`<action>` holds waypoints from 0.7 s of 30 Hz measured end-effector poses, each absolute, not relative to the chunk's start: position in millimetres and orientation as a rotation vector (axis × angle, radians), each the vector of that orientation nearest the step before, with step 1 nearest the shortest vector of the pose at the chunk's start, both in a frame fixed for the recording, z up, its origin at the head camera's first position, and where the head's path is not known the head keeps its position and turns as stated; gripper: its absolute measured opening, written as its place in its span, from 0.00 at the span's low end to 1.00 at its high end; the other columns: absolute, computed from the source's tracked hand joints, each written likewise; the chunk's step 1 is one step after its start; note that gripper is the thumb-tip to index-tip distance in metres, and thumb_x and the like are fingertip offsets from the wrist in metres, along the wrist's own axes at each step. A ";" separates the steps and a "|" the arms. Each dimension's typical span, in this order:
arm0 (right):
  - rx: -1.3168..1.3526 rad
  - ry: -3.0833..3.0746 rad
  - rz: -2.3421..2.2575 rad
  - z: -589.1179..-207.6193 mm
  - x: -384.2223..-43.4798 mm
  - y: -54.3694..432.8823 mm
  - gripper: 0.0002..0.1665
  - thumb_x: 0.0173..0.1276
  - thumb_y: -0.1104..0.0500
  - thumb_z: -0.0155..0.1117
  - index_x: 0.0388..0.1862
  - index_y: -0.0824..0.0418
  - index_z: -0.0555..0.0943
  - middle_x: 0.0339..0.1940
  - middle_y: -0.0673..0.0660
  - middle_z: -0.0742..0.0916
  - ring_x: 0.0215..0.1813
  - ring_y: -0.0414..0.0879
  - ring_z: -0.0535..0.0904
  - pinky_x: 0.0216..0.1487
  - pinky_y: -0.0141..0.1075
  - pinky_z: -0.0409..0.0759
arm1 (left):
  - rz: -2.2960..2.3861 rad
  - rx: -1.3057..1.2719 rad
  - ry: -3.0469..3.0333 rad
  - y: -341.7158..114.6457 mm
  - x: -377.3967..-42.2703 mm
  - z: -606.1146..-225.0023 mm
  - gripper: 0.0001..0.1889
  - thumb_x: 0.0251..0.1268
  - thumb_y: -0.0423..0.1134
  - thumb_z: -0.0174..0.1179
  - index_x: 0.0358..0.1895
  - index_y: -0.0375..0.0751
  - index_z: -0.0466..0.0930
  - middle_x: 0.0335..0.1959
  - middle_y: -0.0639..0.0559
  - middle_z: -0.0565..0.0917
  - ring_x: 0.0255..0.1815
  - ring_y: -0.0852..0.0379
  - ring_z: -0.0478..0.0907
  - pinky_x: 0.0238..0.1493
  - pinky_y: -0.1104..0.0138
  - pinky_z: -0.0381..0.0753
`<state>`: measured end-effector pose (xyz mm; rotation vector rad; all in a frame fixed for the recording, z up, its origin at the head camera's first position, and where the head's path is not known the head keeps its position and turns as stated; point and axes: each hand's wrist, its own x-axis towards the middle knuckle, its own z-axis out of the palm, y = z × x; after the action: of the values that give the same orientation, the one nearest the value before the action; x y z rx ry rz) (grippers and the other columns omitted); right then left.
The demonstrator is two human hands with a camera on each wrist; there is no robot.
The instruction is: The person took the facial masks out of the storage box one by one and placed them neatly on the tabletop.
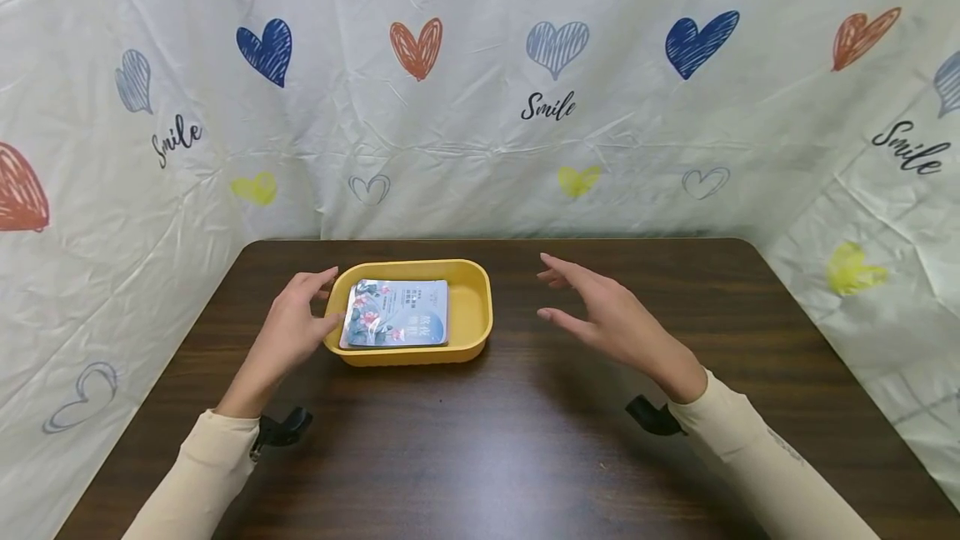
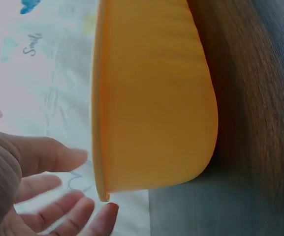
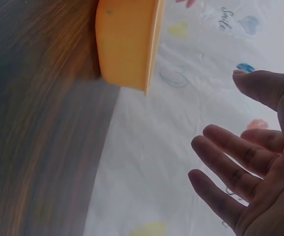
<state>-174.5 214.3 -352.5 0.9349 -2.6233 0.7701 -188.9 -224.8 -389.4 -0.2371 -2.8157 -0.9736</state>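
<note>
A yellow plastic basket (image 1: 469, 315) with rounded corners stands towards the back of the table, left of centre. Inside it, on the left, lies a pale blue printed flat packet (image 1: 401, 315) with pink flowers and lettering, face up. My left hand (image 1: 288, 325) is at the basket's left end, thumb and fingers loosely bent around the corner beside the rim. In the left wrist view its fingertips are close to the basket wall (image 2: 151, 98); contact is unclear. My right hand (image 1: 615, 323) hovers to the right of the basket, apart from it, fingers extended and holding nothing.
The dark brown wooden table (image 1: 450, 457) reaches back to a white curtain (image 1: 465, 123) printed with hearts and "Smile", which hangs behind and on both sides. A black wrist mount (image 1: 285, 427) sits at the left wrist, another mount (image 1: 651, 417) at the right.
</note>
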 end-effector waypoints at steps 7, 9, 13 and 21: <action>0.976 -2.627 0.892 -352.3 -180.8 203.9 0.45 0.67 0.52 0.74 0.78 0.54 0.65 0.61 0.49 0.84 0.61 0.47 0.82 0.61 0.47 0.80 | -1.247 -0.062 -2.895 -233.6 -188.5 -388.9 0.35 0.64 0.29 0.65 0.74 0.29 0.64 0.58 0.33 0.73 0.55 0.38 0.77 0.45 0.55 0.87; 0.985 -2.632 0.940 -352.2 -182.9 201.4 0.45 0.66 0.54 0.74 0.78 0.54 0.65 0.61 0.50 0.85 0.60 0.47 0.83 0.60 0.46 0.81 | -1.341 -0.030 -2.894 -235.3 -188.8 -389.4 0.34 0.65 0.28 0.63 0.73 0.27 0.64 0.58 0.31 0.73 0.51 0.40 0.78 0.42 0.59 0.88; 1.009 -2.634 1.024 -353.1 -188.4 196.3 0.44 0.66 0.54 0.74 0.78 0.55 0.66 0.60 0.51 0.85 0.59 0.48 0.84 0.59 0.45 0.82 | -1.523 0.020 -2.867 -237.7 -188.8 -393.1 0.32 0.66 0.26 0.61 0.72 0.23 0.64 0.55 0.31 0.75 0.46 0.46 0.80 0.37 0.60 0.88; 1.025 -2.646 1.157 -356.2 -197.2 185.2 0.42 0.67 0.54 0.74 0.77 0.54 0.68 0.59 0.50 0.85 0.58 0.48 0.84 0.60 0.50 0.81 | -1.849 0.189 -2.769 -243.9 -192.7 -400.3 0.28 0.68 0.28 0.61 0.71 0.27 0.68 0.52 0.37 0.74 0.41 0.54 0.80 0.37 0.64 0.88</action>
<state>-197.2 185.2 -356.2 1.0254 -2.6461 1.1569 -192.7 -243.9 -400.3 0.1894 -2.7693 -1.8488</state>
